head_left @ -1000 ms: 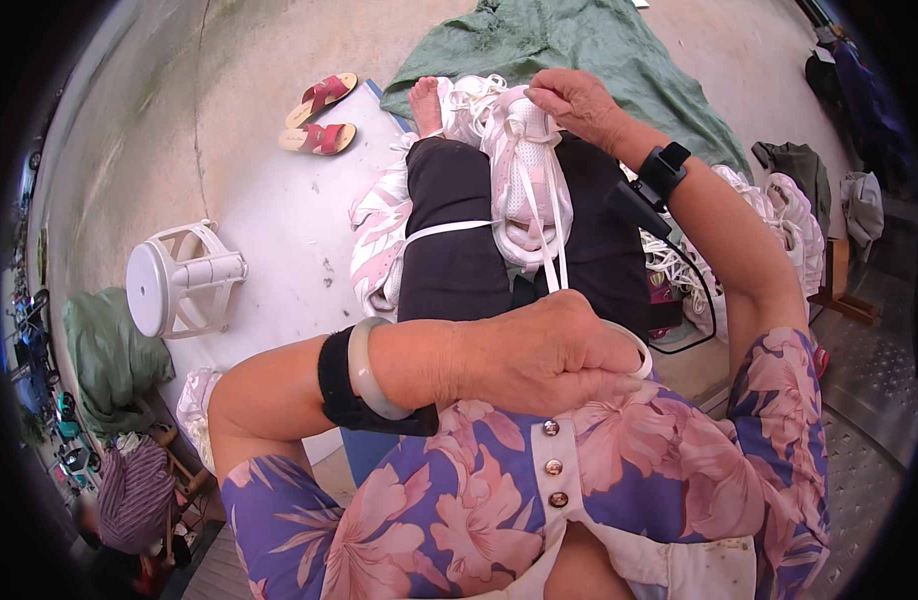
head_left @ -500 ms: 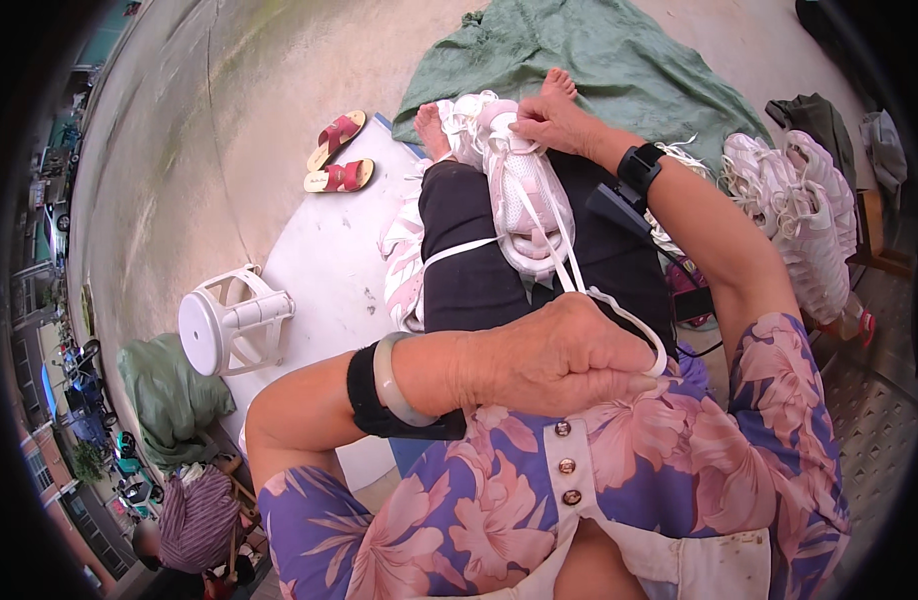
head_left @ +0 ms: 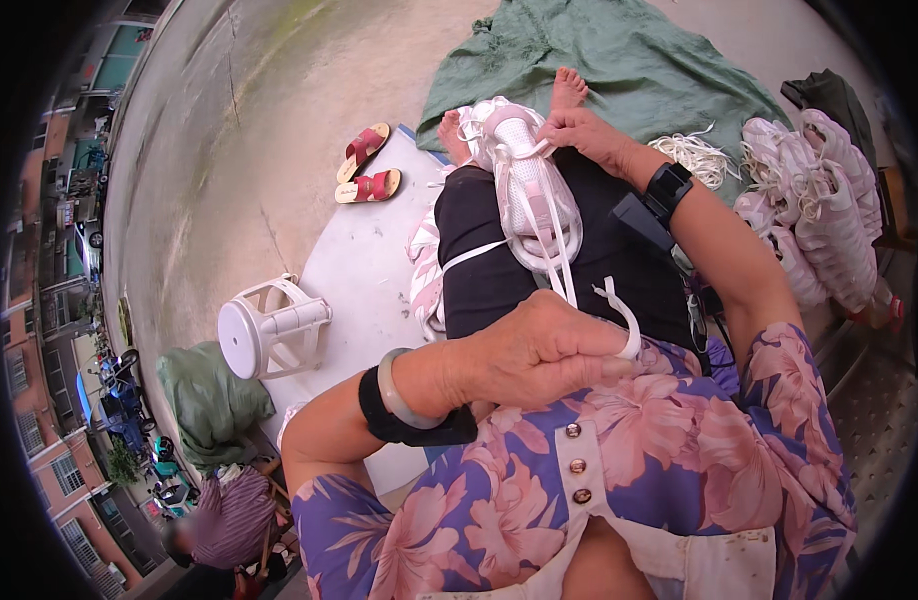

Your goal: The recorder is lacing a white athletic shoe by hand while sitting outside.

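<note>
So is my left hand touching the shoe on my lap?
No, the left hand grips the white laces, which run across a gap to the pink-and-white shoe.

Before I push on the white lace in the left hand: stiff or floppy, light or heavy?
The white lace is probably floppy and would buckle if pushed: its free end curls beyond the left hand. It likely takes a pull better, since it runs nearly straight from the shoe to that hand. It should be light, being a thin, narrow strip.
</note>
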A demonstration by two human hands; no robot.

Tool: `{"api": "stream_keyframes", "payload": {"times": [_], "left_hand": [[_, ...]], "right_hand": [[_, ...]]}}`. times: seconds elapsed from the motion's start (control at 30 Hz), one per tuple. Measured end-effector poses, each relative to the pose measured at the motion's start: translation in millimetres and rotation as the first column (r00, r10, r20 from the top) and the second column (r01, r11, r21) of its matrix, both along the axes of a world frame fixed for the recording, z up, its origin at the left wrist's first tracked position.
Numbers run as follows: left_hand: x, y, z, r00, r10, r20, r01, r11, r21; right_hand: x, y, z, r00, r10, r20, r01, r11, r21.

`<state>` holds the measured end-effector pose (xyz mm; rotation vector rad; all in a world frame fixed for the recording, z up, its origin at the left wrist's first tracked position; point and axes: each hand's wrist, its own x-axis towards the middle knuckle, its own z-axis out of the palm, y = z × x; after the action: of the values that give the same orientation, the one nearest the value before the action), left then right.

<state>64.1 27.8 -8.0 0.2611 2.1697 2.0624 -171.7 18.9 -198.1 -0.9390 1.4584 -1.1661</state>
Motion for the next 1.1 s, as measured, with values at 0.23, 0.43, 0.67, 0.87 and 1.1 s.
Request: {"api": "stream_keyframes", "payload": {"times": [0.23, 0.43, 0.67, 0.87, 1.1], "left_hand": [[3.7, 2.1, -4.4, 0.998, 0.007, 0.069, -0.008, 1.0, 0.008], [-6.1, 2.2, 3.2, 0.998, 0.022, -0.064, -0.021, 1.0, 0.009], [2.8, 46.6, 59.7, 0.965, -0.153, -0.214, 0.193, 0.965, 0.178], [8.6, 41.4, 59.6, 0.964, -0.049, -0.26, 0.044, 0.999, -0.025], [7.1, 50.3, 39.2, 0.853, 0.16, -0.496, -0.241, 0.965, -0.102]], "right_hand": [[-10.7, -10.9, 3.4, 0.99, 0.114, 0.084, -0.118, 0.991, 0.054], [9.9, -40.1, 19.7, 0.889, 0.208, -0.408, -0.122, 0.966, 0.227], [12.0, -46.3, 11.5, 0.752, 0.118, -0.648, -0.061, 0.992, 0.109], [11.3, -32.8, 10.7, 0.738, 0.073, -0.671, -0.016, 0.996, 0.092], [37.6, 52.6, 37.0, 0.699, -0.19, -0.69, -0.177, 0.888, -0.424]]}}
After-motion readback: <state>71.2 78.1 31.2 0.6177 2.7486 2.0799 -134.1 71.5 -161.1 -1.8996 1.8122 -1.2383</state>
